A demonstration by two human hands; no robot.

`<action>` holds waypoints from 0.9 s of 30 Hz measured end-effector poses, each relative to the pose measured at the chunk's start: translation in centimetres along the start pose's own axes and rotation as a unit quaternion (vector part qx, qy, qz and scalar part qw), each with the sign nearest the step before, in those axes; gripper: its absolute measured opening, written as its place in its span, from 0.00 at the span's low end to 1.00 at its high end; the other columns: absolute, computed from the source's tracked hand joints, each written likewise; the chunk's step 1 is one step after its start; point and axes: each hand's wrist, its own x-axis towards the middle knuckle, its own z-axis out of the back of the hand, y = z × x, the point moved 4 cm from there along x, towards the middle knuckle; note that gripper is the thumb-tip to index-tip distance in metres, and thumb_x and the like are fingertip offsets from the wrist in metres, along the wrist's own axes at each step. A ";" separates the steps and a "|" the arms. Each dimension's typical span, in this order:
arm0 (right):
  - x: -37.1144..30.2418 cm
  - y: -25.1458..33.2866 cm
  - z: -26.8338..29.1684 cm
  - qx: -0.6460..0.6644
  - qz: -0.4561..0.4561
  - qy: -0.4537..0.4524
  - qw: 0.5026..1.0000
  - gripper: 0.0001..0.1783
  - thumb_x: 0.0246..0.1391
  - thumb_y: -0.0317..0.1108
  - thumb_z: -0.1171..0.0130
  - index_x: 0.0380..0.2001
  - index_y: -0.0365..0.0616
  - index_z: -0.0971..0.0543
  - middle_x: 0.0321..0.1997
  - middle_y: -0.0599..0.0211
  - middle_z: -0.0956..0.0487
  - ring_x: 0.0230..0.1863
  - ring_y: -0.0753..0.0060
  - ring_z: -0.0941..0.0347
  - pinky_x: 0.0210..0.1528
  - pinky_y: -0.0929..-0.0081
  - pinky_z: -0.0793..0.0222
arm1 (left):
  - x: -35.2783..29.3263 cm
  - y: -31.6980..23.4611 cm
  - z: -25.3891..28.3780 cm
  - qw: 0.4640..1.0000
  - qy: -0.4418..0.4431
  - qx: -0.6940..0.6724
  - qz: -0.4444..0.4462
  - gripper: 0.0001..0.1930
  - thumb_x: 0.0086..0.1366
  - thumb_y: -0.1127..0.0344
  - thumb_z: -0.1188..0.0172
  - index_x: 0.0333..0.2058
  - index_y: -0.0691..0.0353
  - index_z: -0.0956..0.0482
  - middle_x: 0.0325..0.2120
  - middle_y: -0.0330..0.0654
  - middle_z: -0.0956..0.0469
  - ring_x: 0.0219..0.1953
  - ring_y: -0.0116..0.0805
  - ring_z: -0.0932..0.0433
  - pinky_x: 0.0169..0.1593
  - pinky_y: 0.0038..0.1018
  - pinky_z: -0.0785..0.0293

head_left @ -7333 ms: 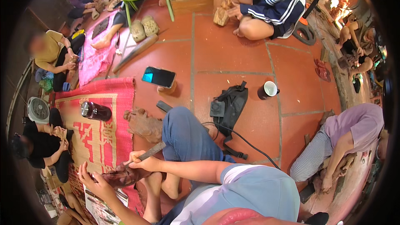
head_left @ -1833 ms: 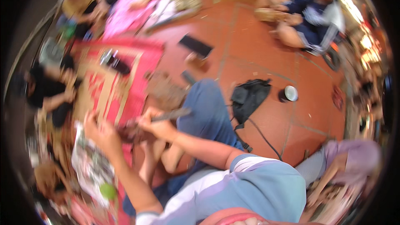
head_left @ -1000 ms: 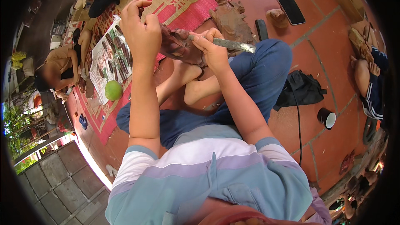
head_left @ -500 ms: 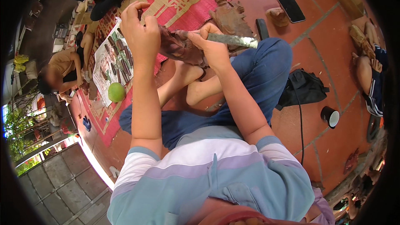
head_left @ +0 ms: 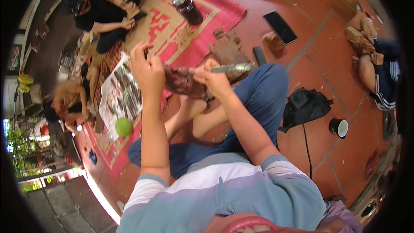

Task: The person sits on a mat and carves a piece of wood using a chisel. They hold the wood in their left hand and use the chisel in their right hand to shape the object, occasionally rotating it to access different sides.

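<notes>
My left hand [head_left: 148, 68] is raised with its fingers curled, at the left side of a dark reddish-brown carved piece [head_left: 184, 83]. The piece looks like wood, and the hand partly hides how it is gripped. My right hand [head_left: 212, 79] is closed around a carving tool [head_left: 233, 68] with a flat, grey, speckled shaft sticking out to the right. Its other end points left at the carving. Both hands work above my bare crossed feet [head_left: 207, 121]. Beyond the right hand lies a flat brown carved slab [head_left: 228, 52].
Several carving tools [head_left: 125, 84] lie on paper at left, beside a green round fruit [head_left: 123, 127]. A phone [head_left: 280, 26] leans on a brown block [head_left: 272, 41]. A black bag [head_left: 307, 108] and cup [head_left: 338, 127] stand at right. Other people sit around the red mat [head_left: 217, 2].
The whole view has shifted, so the scene sits lower and more of the far mat shows. My hands keep nearly the same pose, with the tool still against the carving's side.
</notes>
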 end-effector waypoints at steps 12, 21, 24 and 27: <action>-0.2 -0.5 -0.5 -0.050 0.051 -0.007 0.997 0.17 0.51 0.19 0.46 0.19 0.49 0.41 0.24 0.73 0.32 0.32 0.81 0.33 0.32 0.86 0.37 | -0.2 1.3 -0.9 0.998 -0.011 -0.036 0.043 0.14 0.45 0.74 0.54 0.34 0.64 0.29 0.42 0.53 0.31 0.48 0.51 0.34 0.54 0.38 0.42; -0.5 0.8 -1.4 -0.036 0.040 -0.024 0.998 0.17 0.51 0.22 0.44 0.18 0.48 0.40 0.23 0.73 0.29 0.25 0.85 0.37 0.27 0.88 0.42 | 0.4 -1.0 0.1 0.996 -0.034 -0.062 0.062 0.13 0.46 0.74 0.51 0.34 0.63 0.29 0.42 0.50 0.30 0.47 0.49 0.34 0.52 0.39 0.41; -1.4 1.3 -3.3 -0.140 0.121 0.014 0.983 0.18 0.49 0.20 0.43 0.18 0.50 0.40 0.23 0.74 0.30 0.28 0.83 0.33 0.31 0.86 0.37 | 0.0 -0.6 0.0 0.997 -0.035 -0.035 0.054 0.13 0.46 0.75 0.53 0.33 0.64 0.29 0.43 0.49 0.31 0.45 0.49 0.34 0.51 0.37 0.39; -0.5 0.7 -1.6 -0.086 0.087 0.032 0.992 0.18 0.48 0.19 0.43 0.18 0.50 0.40 0.23 0.73 0.29 0.29 0.80 0.32 0.30 0.86 0.36 | 0.1 -0.7 -0.3 0.997 -0.032 -0.037 0.056 0.12 0.46 0.74 0.52 0.33 0.63 0.29 0.42 0.49 0.30 0.46 0.49 0.34 0.52 0.39 0.41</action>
